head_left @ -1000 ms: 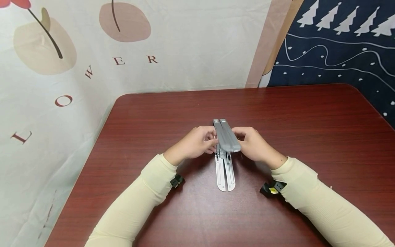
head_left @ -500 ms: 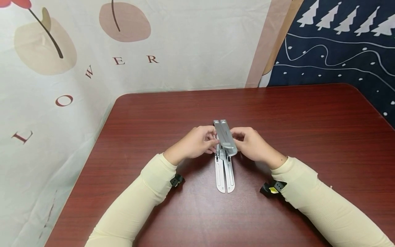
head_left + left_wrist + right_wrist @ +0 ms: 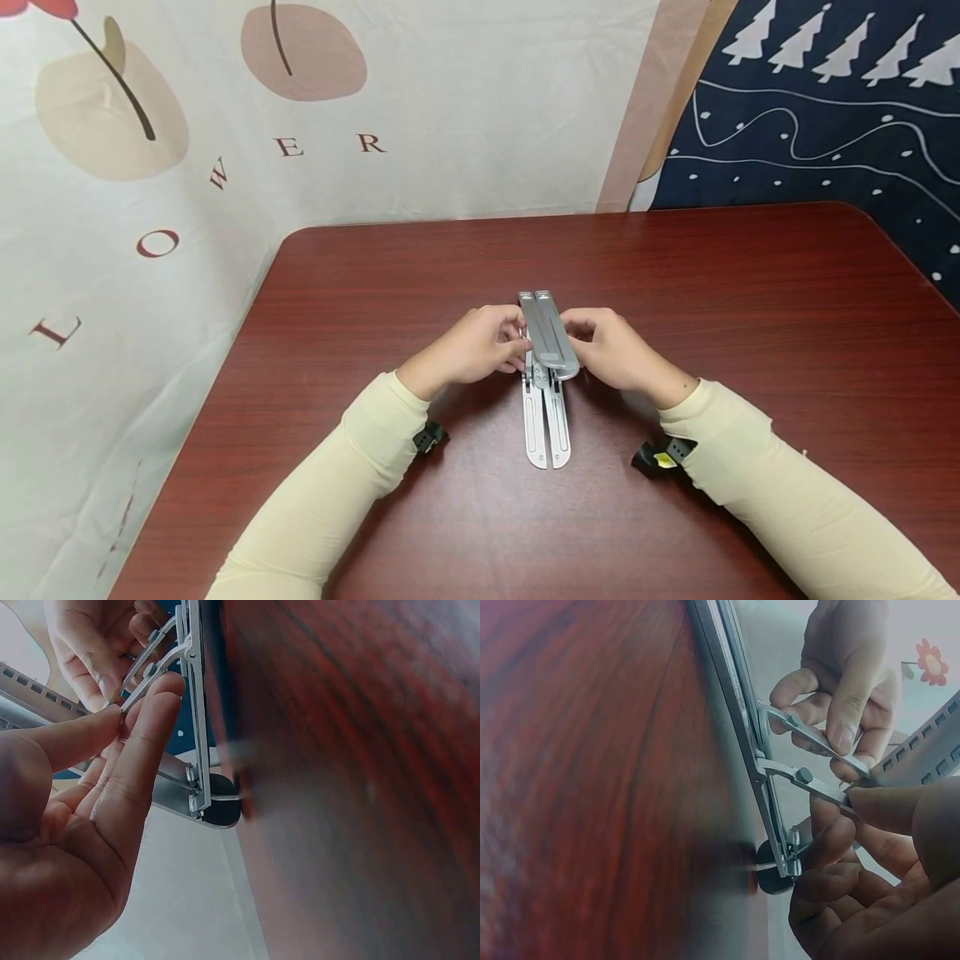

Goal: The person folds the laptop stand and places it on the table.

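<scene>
A silver folding laptop stand [image 3: 551,333] is on the table, its two base rails [image 3: 536,425] side by side and its upper arms raised at a slant above them. My left hand [image 3: 480,343] is at its left side, pinching a thin support strut [image 3: 139,691] between thumb and fingers. On the opposite side my right hand [image 3: 618,352] pinches the matching strut [image 3: 821,786] the same way. Slots run along the raised arm [image 3: 45,694] in the left wrist view. Dark pads [image 3: 774,881] show at the hinged end. In the head view the upper arms partly hide the fingertips.
The reddish-brown wooden table [image 3: 390,267] has rounded far corners. A pale printed cloth [image 3: 465,125] hangs behind it and along the left, and a navy cloth with white trees [image 3: 810,125] at the right. Each wrist wears a dark strapped camera [image 3: 431,437].
The stand's upper arms have swung slightly lower and to the left at their near end, then risen a touch in the last half second. Both hands keep their pinch almost in place.
</scene>
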`<state>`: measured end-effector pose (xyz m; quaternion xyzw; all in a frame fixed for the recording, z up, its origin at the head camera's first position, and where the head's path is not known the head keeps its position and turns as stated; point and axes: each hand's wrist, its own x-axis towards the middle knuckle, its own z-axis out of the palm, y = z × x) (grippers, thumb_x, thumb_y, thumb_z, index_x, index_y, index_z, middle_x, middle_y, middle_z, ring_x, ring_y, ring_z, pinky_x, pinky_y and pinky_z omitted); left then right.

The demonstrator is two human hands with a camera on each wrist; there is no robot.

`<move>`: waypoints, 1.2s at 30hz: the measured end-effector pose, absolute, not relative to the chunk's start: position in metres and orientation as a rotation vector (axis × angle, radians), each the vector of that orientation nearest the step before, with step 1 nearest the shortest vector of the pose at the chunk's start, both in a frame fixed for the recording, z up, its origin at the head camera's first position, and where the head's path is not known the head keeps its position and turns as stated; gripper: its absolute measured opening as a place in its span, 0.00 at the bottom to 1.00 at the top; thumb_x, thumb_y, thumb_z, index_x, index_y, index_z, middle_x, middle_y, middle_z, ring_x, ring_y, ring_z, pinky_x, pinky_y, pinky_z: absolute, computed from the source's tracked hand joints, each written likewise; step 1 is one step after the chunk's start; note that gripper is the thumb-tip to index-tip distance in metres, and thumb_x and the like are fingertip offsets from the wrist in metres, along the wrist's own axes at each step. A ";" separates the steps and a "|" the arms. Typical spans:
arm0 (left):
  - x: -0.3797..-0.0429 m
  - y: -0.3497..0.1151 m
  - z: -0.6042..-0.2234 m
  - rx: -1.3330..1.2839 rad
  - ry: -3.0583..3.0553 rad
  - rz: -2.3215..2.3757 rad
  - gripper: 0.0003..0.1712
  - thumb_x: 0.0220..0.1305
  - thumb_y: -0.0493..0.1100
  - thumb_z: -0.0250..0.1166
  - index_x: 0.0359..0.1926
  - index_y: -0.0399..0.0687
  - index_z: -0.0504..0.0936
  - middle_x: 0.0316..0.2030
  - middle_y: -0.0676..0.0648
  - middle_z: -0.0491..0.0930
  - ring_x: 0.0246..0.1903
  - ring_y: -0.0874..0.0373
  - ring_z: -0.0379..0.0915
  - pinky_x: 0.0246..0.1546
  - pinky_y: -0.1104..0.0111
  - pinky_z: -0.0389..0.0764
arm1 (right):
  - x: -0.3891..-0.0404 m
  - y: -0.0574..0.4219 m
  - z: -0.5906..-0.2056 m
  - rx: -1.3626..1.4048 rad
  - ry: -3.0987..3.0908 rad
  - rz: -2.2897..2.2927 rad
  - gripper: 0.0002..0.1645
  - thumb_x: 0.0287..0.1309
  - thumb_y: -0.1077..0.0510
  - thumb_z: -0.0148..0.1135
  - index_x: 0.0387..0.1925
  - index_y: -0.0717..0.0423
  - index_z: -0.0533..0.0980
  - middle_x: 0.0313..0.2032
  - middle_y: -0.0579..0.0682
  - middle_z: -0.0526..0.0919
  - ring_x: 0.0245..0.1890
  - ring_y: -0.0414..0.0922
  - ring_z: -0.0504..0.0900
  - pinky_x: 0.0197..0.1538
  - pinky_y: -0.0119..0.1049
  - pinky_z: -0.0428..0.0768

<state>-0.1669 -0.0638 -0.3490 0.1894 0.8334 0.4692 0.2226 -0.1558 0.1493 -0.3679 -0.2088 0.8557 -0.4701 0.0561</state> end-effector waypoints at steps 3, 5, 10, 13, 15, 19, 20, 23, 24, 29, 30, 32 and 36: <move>-0.167 -0.064 -0.349 0.516 2.297 1.296 0.06 0.67 0.32 0.63 0.40 0.34 0.74 0.36 0.36 0.87 0.31 0.47 0.88 0.33 0.64 0.87 | -0.156 0.149 -0.368 -0.636 2.592 -1.430 0.08 0.62 0.66 0.62 0.40 0.58 0.84 0.33 0.51 0.87 0.32 0.40 0.78 0.39 0.29 0.76; -0.167 -0.064 -0.348 0.513 2.293 1.298 0.06 0.66 0.32 0.63 0.40 0.34 0.74 0.36 0.36 0.87 0.32 0.47 0.88 0.33 0.64 0.87 | -0.157 0.150 -0.369 -0.637 2.591 -1.433 0.08 0.62 0.66 0.62 0.40 0.58 0.84 0.33 0.51 0.87 0.32 0.40 0.78 0.39 0.29 0.76; -0.167 -0.065 -0.347 0.508 2.295 1.291 0.06 0.67 0.32 0.63 0.40 0.34 0.74 0.36 0.35 0.87 0.32 0.46 0.88 0.33 0.63 0.87 | -0.157 0.149 -0.369 -0.638 2.588 -1.437 0.08 0.62 0.66 0.62 0.40 0.58 0.84 0.34 0.51 0.87 0.32 0.39 0.79 0.40 0.29 0.76; -0.167 -0.065 -0.346 0.511 2.304 1.279 0.05 0.67 0.32 0.63 0.39 0.35 0.74 0.37 0.36 0.87 0.32 0.47 0.88 0.33 0.64 0.87 | -0.158 0.149 -0.369 -0.645 2.583 -1.441 0.08 0.62 0.66 0.61 0.40 0.58 0.84 0.35 0.52 0.88 0.33 0.39 0.79 0.41 0.28 0.76; -0.167 -0.065 -0.346 0.509 2.307 1.274 0.05 0.67 0.32 0.62 0.39 0.35 0.74 0.36 0.36 0.88 0.32 0.47 0.88 0.33 0.64 0.87 | -0.158 0.149 -0.369 -0.651 2.583 -1.442 0.08 0.62 0.66 0.61 0.40 0.58 0.84 0.35 0.52 0.88 0.33 0.39 0.79 0.41 0.28 0.76; -0.167 -0.066 -0.346 0.495 2.312 1.265 0.05 0.67 0.33 0.62 0.39 0.35 0.73 0.36 0.37 0.88 0.32 0.48 0.88 0.33 0.64 0.87 | -0.158 0.149 -0.370 -0.653 2.580 -1.446 0.08 0.62 0.66 0.61 0.40 0.59 0.84 0.35 0.52 0.88 0.33 0.38 0.79 0.41 0.28 0.76; -0.167 -0.065 -0.346 0.490 2.315 1.263 0.05 0.67 0.33 0.62 0.39 0.35 0.73 0.36 0.37 0.88 0.32 0.48 0.88 0.33 0.64 0.87 | -0.158 0.149 -0.370 -0.653 2.580 -1.448 0.08 0.62 0.66 0.61 0.40 0.59 0.84 0.35 0.52 0.88 0.34 0.38 0.80 0.42 0.28 0.76; -0.167 -0.065 -0.347 0.483 2.322 1.255 0.05 0.68 0.33 0.62 0.39 0.35 0.74 0.36 0.37 0.88 0.32 0.49 0.88 0.33 0.65 0.87 | -0.158 0.148 -0.371 -0.651 2.567 -1.460 0.08 0.62 0.67 0.62 0.40 0.60 0.84 0.35 0.53 0.88 0.34 0.38 0.80 0.42 0.28 0.77; -0.167 -0.066 -0.347 0.483 2.325 1.252 0.05 0.68 0.33 0.62 0.39 0.35 0.74 0.36 0.37 0.88 0.32 0.50 0.88 0.33 0.65 0.87 | -0.159 0.148 -0.371 -0.652 2.564 -1.464 0.07 0.62 0.67 0.62 0.40 0.60 0.84 0.35 0.53 0.88 0.33 0.38 0.80 0.41 0.28 0.77; -0.167 -0.066 -0.346 0.494 2.344 1.224 0.04 0.68 0.33 0.62 0.39 0.36 0.74 0.35 0.38 0.88 0.31 0.51 0.88 0.32 0.65 0.87 | -0.159 0.148 -0.373 -0.642 2.542 -1.467 0.08 0.62 0.67 0.60 0.41 0.61 0.83 0.33 0.53 0.87 0.31 0.37 0.79 0.39 0.29 0.77; -0.167 -0.066 -0.346 0.497 2.349 1.218 0.04 0.68 0.33 0.62 0.38 0.36 0.74 0.35 0.38 0.88 0.30 0.51 0.88 0.32 0.64 0.87 | -0.159 0.148 -0.373 -0.638 2.537 -1.460 0.08 0.62 0.67 0.60 0.41 0.61 0.83 0.33 0.53 0.86 0.31 0.38 0.79 0.39 0.29 0.77; -0.167 -0.066 -0.346 0.506 2.356 1.206 0.04 0.68 0.33 0.62 0.38 0.36 0.74 0.35 0.39 0.88 0.30 0.51 0.88 0.31 0.64 0.87 | -0.159 0.149 -0.374 -0.633 2.520 -1.440 0.10 0.61 0.67 0.60 0.44 0.62 0.82 0.34 0.54 0.87 0.32 0.38 0.80 0.40 0.30 0.78; -0.167 -0.066 -0.346 0.516 2.359 1.194 0.05 0.67 0.33 0.63 0.38 0.36 0.74 0.34 0.39 0.88 0.29 0.50 0.88 0.29 0.64 0.86 | -0.158 0.149 -0.373 -0.637 2.497 -1.409 0.14 0.59 0.70 0.58 0.47 0.63 0.79 0.36 0.56 0.88 0.35 0.40 0.82 0.41 0.32 0.79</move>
